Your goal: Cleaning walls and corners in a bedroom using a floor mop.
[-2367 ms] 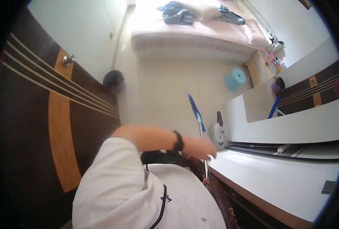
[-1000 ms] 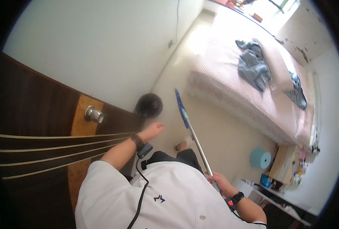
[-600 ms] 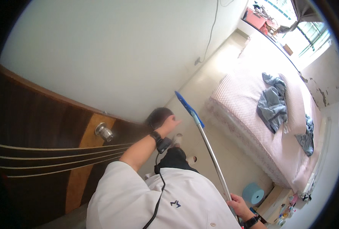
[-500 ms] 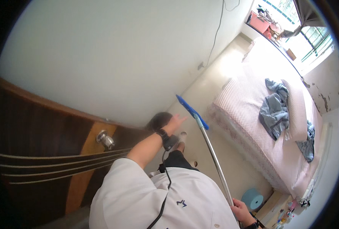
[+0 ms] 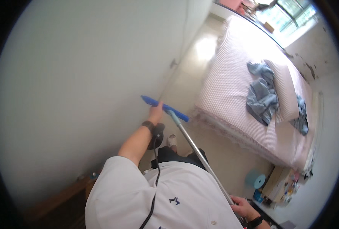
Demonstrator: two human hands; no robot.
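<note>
Pink-covered bed (image 5: 222, 89), crumpled grey-blue clothes (image 5: 261, 102) either side of a pillow (image 5: 285, 95), pale-blue cylinder (image 5: 254, 179), bright window (image 5: 296, 19)

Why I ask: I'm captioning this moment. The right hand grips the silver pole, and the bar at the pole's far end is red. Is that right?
Not quite: the bar is blue, not red, as the head view shows. The right hand does grip the silver pole.

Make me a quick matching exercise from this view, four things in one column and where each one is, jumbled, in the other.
1. right hand
2. grey-blue clothes
3. left hand
4. light-blue round item

A. at the blue head
B. on the floor
C. around the metal pole
D. on the bed

Pairs: 1-C, 2-D, 3-A, 4-B
</note>
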